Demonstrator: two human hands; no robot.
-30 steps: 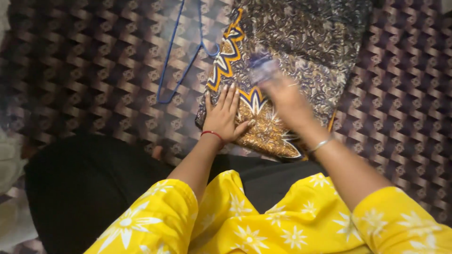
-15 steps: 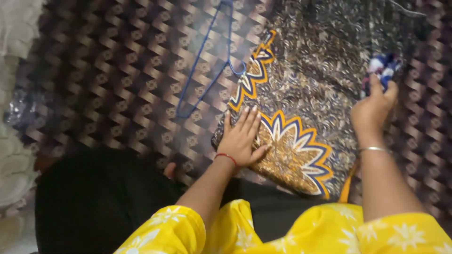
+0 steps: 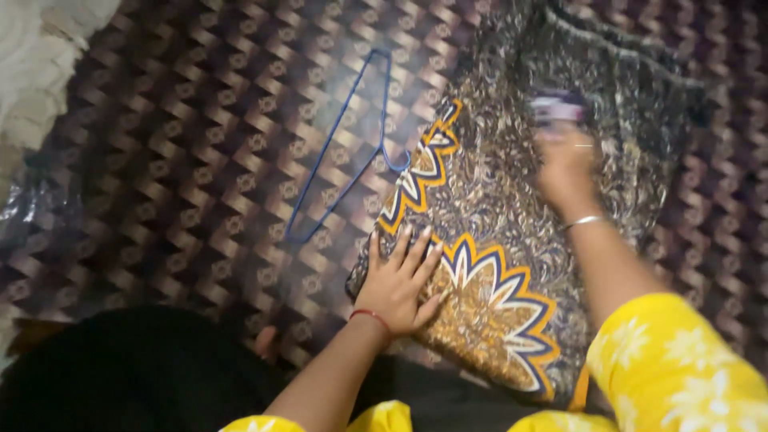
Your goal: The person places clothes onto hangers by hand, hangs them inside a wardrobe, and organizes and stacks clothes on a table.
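Two hands work on a patterned cloth (image 3: pixel 512 264) spread over the dark zigzag mat (image 3: pixel 184 160). Left hand (image 3: pixel 400 280) lies flat and open on the cloth's near left edge, fingers spread, grasping nothing. Right hand (image 3: pixel 564 164) is blurred further up the cloth, closed round a small pale object (image 3: pixel 556 108). Left of the cloth lies a blue hanger (image 3: pixel 344 152), its hook touching the cloth's edge.

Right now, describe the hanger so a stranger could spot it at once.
Start at the patterned cloth spread on the brown zigzag mat. Just off the cloth's left edge, above the left hand, lies the hanger, its hook touching the cloth's orange border. It is the only thin blue wire triangle there.
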